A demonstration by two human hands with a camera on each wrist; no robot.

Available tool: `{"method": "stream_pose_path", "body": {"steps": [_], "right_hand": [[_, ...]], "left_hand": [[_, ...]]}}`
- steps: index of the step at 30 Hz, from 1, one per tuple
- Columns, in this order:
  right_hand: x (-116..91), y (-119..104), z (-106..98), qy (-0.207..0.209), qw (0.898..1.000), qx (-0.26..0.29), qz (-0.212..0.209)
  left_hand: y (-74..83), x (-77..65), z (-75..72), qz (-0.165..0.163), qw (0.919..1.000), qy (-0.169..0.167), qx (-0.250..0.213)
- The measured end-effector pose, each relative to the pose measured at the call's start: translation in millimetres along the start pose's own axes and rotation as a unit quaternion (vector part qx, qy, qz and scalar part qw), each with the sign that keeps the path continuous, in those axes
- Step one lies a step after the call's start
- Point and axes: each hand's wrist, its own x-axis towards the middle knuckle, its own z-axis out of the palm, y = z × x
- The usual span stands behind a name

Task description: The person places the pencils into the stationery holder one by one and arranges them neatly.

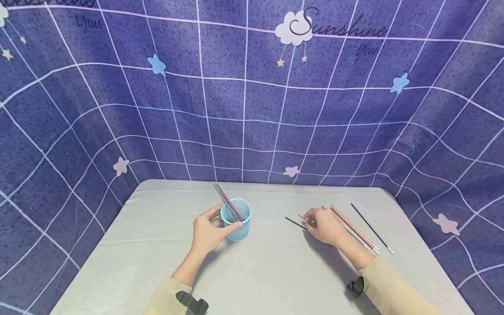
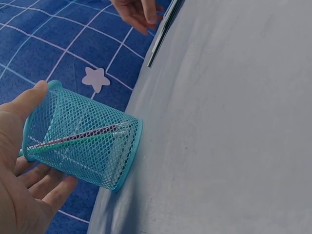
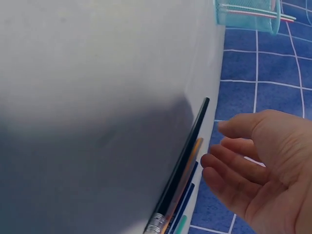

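Patterned purple cloth (image 1: 244, 100) backs a pale table (image 1: 260, 271) on my feed. The left hand (image 1: 208, 232) grips the blue mesh cup (image 1: 237, 235), thumb at its rim; two upright sticks (image 1: 226, 199) lean between those fingers. I'd judge the filling partly done: loose sticks (image 1: 355, 228) remain right of the right hand (image 1: 325, 225), a black stick (image 1: 295, 223) near its loosely bent, empty-looking fingertips. That hand hides some; I can't count them or tell whether it touches any.
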Motion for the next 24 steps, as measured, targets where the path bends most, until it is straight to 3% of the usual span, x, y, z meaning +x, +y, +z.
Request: {"method": "stream_pose_path", "body": {"steps": [16, 24], "right_hand": [[-6, 3, 12, -0.036, 0.999, 0.007, 0.005], [2, 1, 1, -0.021, 1.0, 0.002, 0.006]], "left_hand": [[1.3, 0.4, 0.6, -0.006, 1.0, -0.001, -0.005], [1.3, 0.8, 0.0, -0.009, 0.9999, -0.004, -0.003]]}}
